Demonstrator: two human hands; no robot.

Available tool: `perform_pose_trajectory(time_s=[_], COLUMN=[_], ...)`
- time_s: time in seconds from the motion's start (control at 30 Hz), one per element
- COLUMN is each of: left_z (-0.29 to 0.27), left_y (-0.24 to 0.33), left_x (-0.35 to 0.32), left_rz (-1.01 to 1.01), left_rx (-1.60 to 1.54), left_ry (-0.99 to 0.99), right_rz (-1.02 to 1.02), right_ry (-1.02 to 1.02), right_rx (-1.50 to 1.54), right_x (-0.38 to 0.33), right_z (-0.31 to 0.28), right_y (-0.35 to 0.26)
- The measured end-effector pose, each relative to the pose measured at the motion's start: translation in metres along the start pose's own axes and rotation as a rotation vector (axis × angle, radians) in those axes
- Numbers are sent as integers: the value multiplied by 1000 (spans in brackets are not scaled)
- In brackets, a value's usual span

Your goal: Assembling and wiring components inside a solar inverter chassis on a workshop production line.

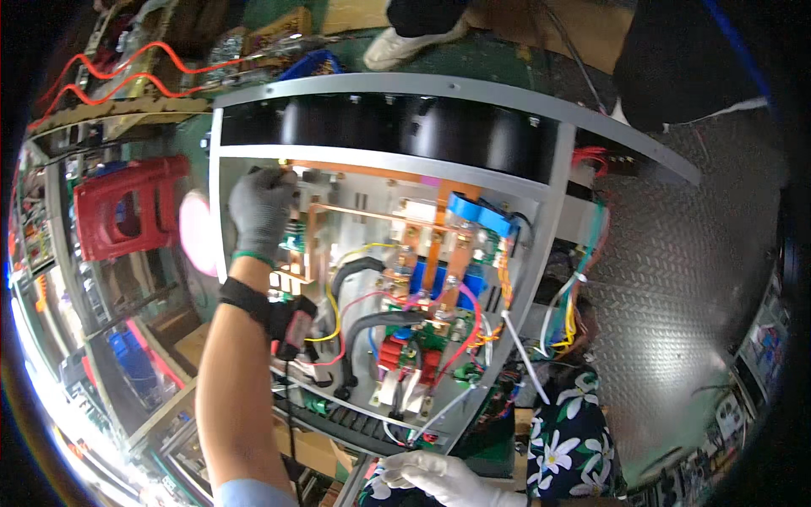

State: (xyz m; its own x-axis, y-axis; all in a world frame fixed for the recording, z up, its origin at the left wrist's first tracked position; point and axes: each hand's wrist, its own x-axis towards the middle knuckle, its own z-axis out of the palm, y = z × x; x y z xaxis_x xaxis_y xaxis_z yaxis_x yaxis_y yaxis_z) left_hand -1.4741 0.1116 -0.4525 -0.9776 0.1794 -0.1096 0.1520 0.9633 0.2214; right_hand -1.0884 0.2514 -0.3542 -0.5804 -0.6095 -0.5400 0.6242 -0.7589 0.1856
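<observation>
My left hand (260, 211), in a grey glove with a green cuff, reaches into the far left corner of a metal-framed electrical cabinet (553, 237). Its fingers are curled beside a copper busbar (363, 168); what they grip, if anything, is hidden. Around my left wrist is a black strap, and a small black and red box (293, 328) with a cable sits beside it. Near the lower edge is my right hand (439, 477) in a white glove, fingers stretched out and holding nothing. It lies just below the cabinet's near side.
Inside are blue ring-shaped parts (481, 214), red components (401, 355), black sleeved cables (359, 269) and coloured wires. A loose wire bundle (566, 321) hangs at the cabinet's right. A red plastic stool (131, 207) stands left. Another person's shoe (414, 44) is beyond the far side.
</observation>
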Motion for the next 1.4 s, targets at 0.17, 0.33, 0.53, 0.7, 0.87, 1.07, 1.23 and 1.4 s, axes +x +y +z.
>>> perform_pose_trajectory(time_s=[0.17,0.33,0.53,0.7,0.87,1.07,1.23,1.4], left_z=[6,4,2,8,7,-3,-39,-24], left_y=[21,108,99,106,97,103,87,56], left_x=[-12,-65,-70,-64,-66,-63,-91,-103], left_rz=[147,774,662,573,557,565,579,426], left_rx=[193,56,-39,-143,-208,-293,12,101], left_ry=[72,-53,-264,-309,-353,-287,-331,-559], right_rz=[45,31,25,4,-59,53,72,70], right_ry=[139,73,12,47,31,86,108,62], right_rx=[-34,-57,-18,-46,69,-38,-58,-86], right_x=[2,0,-2,-12,-6,-2,1,0], right_z=[9,8,5,5,0,6,5,13], right_y=[-16,-9,-2,-7,1,-9,1,-1])
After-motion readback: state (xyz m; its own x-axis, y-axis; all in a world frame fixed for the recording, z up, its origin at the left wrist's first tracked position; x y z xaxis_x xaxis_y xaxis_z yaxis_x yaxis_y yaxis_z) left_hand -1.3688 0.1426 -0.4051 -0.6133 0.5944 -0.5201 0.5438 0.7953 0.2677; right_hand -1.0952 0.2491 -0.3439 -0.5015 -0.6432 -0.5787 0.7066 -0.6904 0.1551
